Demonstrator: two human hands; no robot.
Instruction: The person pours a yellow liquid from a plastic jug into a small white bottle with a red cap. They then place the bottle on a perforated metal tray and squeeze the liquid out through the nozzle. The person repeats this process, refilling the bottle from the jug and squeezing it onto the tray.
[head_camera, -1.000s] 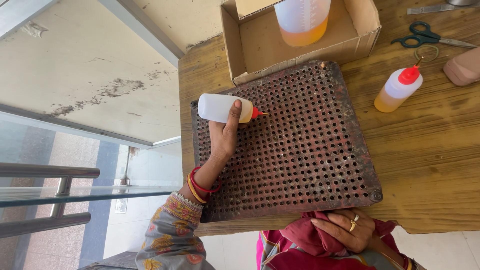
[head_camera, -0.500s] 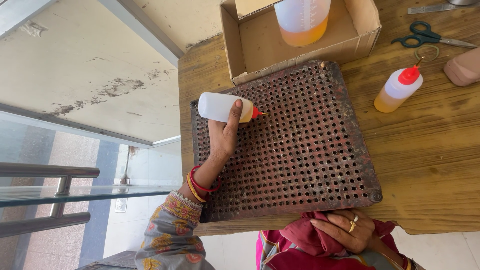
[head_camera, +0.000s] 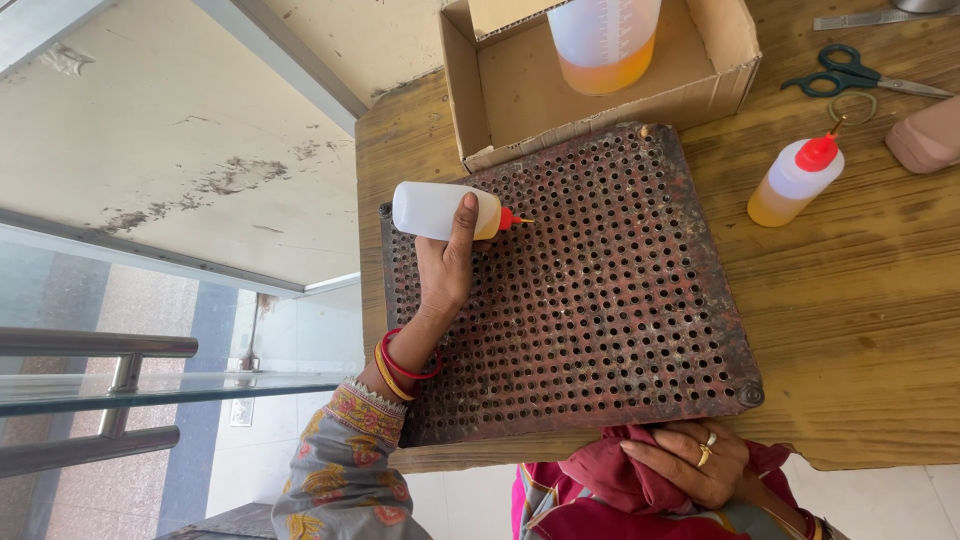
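Looking down from the head camera, the left hand (head_camera: 445, 265) wraps a small squeeze bottle (head_camera: 440, 210), tipped sideways so its red nozzle points over the perforated metal tray (head_camera: 590, 300) on the wooden surface (head_camera: 860, 310). The right hand (head_camera: 690, 460) rests, fingers loosely curled, on red cloth (head_camera: 610, 470) at the near edge.

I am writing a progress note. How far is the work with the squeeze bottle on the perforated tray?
Done: cannot tell. In hand: the left hand holds the squeeze bottle sideways, red tip over the perforated tray. Right hand rests at the tray's near edge. Left: which holes remain cannot be judged.
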